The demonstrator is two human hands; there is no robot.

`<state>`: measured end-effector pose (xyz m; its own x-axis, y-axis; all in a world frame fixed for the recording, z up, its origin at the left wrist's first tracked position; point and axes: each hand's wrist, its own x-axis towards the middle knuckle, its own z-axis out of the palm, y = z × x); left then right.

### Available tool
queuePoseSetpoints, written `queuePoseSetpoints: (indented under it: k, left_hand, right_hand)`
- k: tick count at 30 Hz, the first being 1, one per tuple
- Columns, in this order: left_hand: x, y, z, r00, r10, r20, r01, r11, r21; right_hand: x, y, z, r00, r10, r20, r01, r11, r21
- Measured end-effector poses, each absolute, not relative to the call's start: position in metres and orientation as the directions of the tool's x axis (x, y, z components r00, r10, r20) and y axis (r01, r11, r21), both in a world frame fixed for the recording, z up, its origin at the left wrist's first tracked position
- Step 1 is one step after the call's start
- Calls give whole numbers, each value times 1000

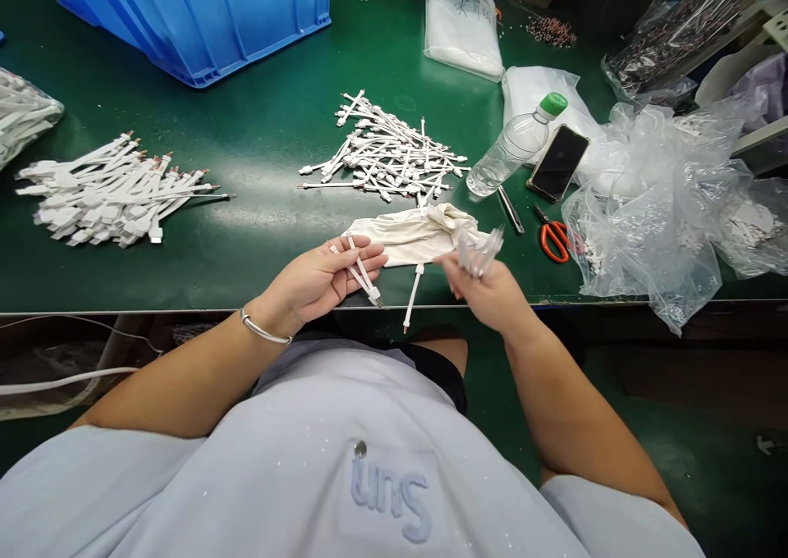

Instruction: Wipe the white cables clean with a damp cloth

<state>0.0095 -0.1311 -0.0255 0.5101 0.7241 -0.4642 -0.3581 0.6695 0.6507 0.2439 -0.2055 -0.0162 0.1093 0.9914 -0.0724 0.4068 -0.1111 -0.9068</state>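
My left hand [326,275] is palm up near the table's front edge, fingers loosely curled under a few short white cables [364,277] lying across them. Pinched in my right hand [492,291] is a blurred bundle of white strands [478,253] that look like the same kind of cable. Between my hands a single white cable [414,295] with a connector block pokes past the table edge. A crumpled cream cloth [406,236] lies just beyond both hands. Behind it is a loose pile of short white cables [387,152].
Another white cable pile [116,193] lies at left, below a blue bin [246,25]. On the right are a bottle [510,152], a phone [559,162], a pen [510,211], orange-handled cutters [554,238] and clear plastic bags [646,221]. White packets [465,33] lie farther back.
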Motion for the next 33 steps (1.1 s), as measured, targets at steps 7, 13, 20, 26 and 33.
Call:
queuePoseSetpoints:
  k: [7, 13, 20, 26, 33]
  left_hand:
    - [9, -130, -26, 529, 720, -450, -369, 672, 642]
    - [8, -131, -26, 526, 729, -438, -380, 662, 646]
    - [7, -133, -27, 537, 724, -433, -404, 671, 622]
    - [5, -132, -28, 543, 718, -436, -428, 683, 592]
    - [0, -134, -24, 595, 643, -482, -377, 753, 539]
  right_hand:
    - [223, -255, -52, -268, 959, -90, 471, 49, -881]
    - [202, -252, -41, -104, 959, -264, 132, -250, -959]
    - [190, -213, 6, 306, 928, -212, -247, -138, -959]
    - [187, -168, 2, 151, 918, -366, -285, -314, -906]
    - [182, -215, -16, -95, 755, -649, -112, -656, -746]
